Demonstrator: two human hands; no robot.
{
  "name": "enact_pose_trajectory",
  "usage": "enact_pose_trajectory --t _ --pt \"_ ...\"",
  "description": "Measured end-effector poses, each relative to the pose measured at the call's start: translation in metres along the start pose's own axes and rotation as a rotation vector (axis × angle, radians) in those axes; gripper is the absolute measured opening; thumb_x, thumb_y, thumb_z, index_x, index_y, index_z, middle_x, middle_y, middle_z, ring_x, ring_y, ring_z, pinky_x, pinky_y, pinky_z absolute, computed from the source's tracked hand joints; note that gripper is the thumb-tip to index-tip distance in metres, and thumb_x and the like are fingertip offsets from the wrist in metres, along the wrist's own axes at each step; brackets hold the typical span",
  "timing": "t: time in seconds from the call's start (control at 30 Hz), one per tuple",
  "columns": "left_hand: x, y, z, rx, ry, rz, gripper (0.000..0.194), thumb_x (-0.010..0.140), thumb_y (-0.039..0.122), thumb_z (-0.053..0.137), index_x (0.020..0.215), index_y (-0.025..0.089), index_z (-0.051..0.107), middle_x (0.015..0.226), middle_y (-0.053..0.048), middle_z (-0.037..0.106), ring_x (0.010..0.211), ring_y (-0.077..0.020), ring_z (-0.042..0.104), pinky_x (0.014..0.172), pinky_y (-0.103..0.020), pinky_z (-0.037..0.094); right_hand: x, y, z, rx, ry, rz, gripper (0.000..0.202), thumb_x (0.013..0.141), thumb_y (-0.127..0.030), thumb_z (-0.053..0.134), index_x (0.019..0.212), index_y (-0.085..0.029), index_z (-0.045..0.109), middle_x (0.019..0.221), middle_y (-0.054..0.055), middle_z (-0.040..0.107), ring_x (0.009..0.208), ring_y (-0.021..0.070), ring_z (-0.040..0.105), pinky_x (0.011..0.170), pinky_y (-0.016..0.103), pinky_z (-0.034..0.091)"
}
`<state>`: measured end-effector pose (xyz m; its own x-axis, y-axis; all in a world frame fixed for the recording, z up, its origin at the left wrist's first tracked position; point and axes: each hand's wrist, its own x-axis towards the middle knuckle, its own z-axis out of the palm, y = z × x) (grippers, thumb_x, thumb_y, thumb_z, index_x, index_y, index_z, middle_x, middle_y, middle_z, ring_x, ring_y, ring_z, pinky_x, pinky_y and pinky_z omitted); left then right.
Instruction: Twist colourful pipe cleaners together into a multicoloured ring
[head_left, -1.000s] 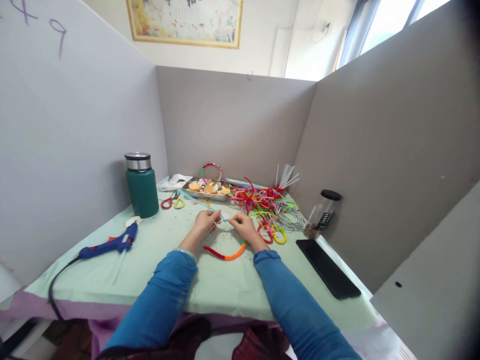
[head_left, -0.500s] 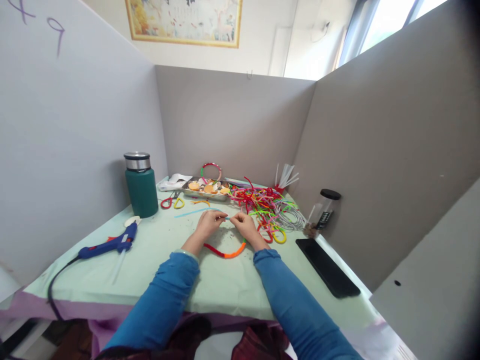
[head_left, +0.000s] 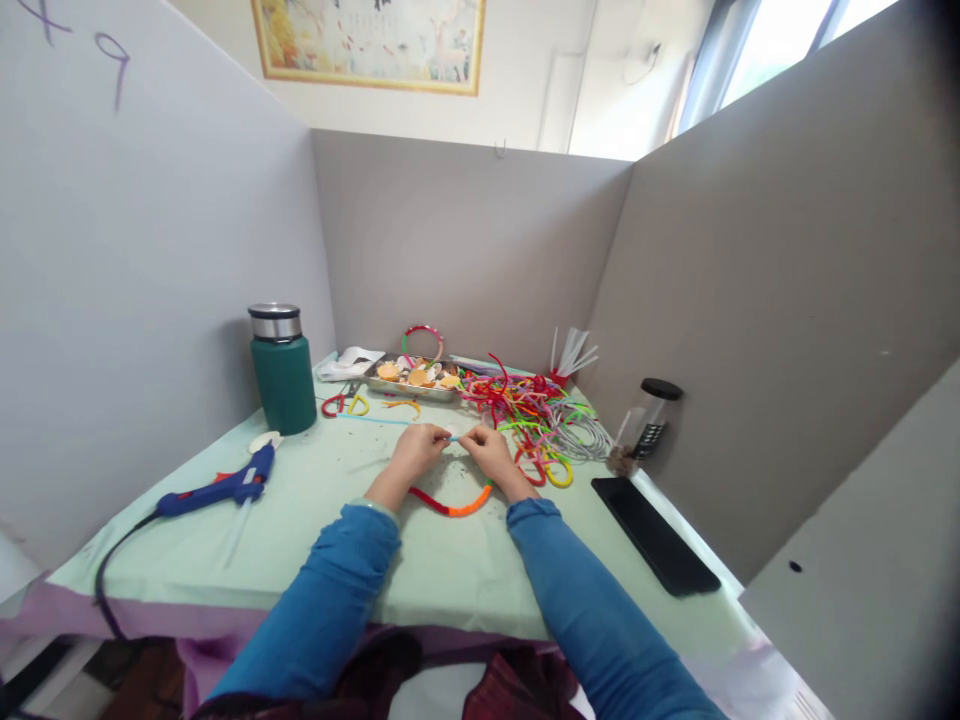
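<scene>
My left hand (head_left: pixel 420 450) is closed, its fingertips pinching a light blue pipe cleaner (head_left: pixel 375 420) whose loose end reaches out to the left over the table. Fingertip to fingertip with it, my right hand (head_left: pixel 489 452) is closed on a ring (head_left: pixel 457 511). Dark red and orange wrapping covers the ring's near curve, with a bit of green by the right wrist. A short blue stretch shows between the two hands. The hands hide the ring's sides and much of its far part.
Behind the hands lie a tangled pile of pipe cleaners (head_left: pixel 517 395), a metal tray (head_left: pixel 420 392) of shells and discs, and scissors (head_left: pixel 345 405). A green bottle (head_left: pixel 283 380) and blue glue gun (head_left: pixel 225 490) are left. More scissors (head_left: pixel 559 470), a phone (head_left: pixel 654 535) and a jar (head_left: pixel 649 425) are right.
The pipe cleaner's loose end has swung further left and now points slightly away from me. My left hand has shifted a little; my right hand has stayed almost in place.
</scene>
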<state>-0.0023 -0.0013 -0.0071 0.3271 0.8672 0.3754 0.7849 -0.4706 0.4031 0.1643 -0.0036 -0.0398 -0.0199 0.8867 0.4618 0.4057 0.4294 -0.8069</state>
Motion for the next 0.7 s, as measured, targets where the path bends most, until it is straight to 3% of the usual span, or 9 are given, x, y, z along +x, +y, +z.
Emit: enact_pose_trajectory --t 0.37,0.7 --pt "0.0019 -0.0069 0.0063 -0.009 0.064 0.087 0.025 0.076 0.025 0.053 0.093 0.020 0.070 0.087 -0.006 0.061 0.080 -0.0156 0.056 0.075 -0.024 0.041 -0.0002 -0.0005 -0.0003 -0.003 0.000 -0.010 0.019 0.069 -0.031 0.054 0.060 -0.015 0.056 0.056 -0.002 0.050 0.054 0.0095 0.042 0.051 0.021 0.032" --pt "0.0036 -0.0071 0.0073 -0.061 0.057 0.108 0.024 0.078 0.022 0.050 0.088 0.018 0.071 0.086 -0.006 0.064 0.078 -0.0146 0.057 0.073 -0.022 0.041 -0.0009 -0.0029 0.0003 0.016 -0.004 -0.015 0.020 0.070 -0.033 0.054 0.060 -0.015 0.055 0.056 -0.002 0.049 0.053 0.0093 0.041 0.050 0.021 0.031"
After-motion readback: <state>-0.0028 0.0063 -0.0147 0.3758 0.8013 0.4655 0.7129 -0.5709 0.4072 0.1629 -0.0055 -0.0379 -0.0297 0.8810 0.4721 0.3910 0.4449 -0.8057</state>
